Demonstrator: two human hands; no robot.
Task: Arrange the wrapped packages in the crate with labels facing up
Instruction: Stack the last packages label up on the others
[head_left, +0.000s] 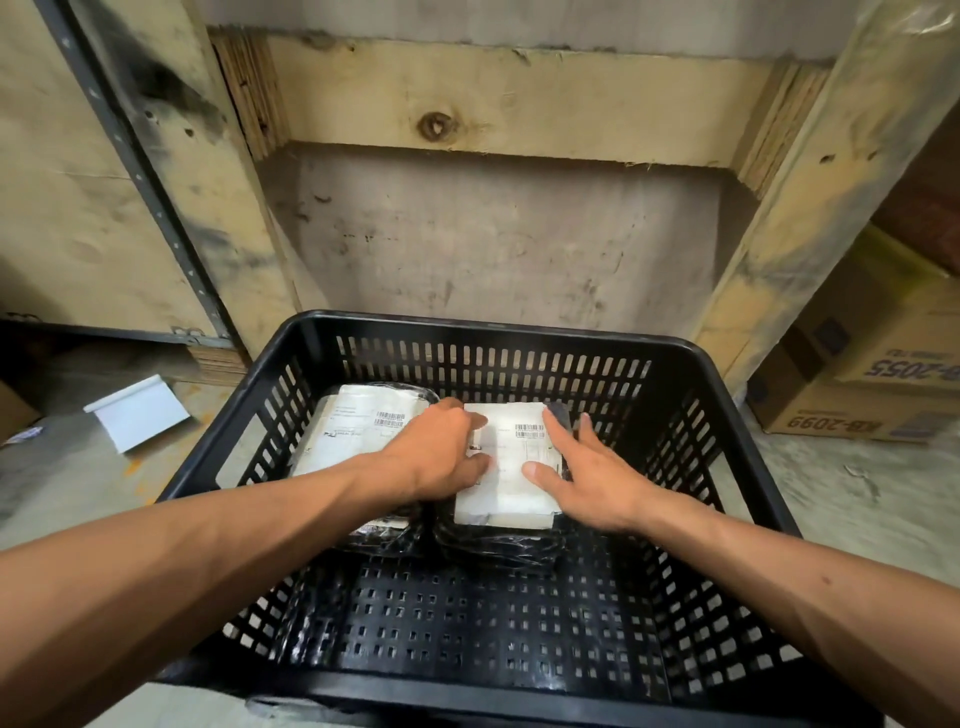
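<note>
The black crate has bare floor near the front. The left hand and the right hand, fingers spread flat, press the right package, beside the left package.

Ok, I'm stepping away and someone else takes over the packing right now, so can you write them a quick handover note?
Left hand: fingers curled at the left edge of the right package, touching it; a firm grip cannot be confirmed.
Right hand: open, fingers spread flat on that package's right side.
Both wrapped packages lie side by side at the far end of the black crate; the left package sits untouched.
Done: both white labels face up, barcodes showing.
Left: square up the right package and let go. The near half of the crate floor is bare; no further packages are in view.
</note>
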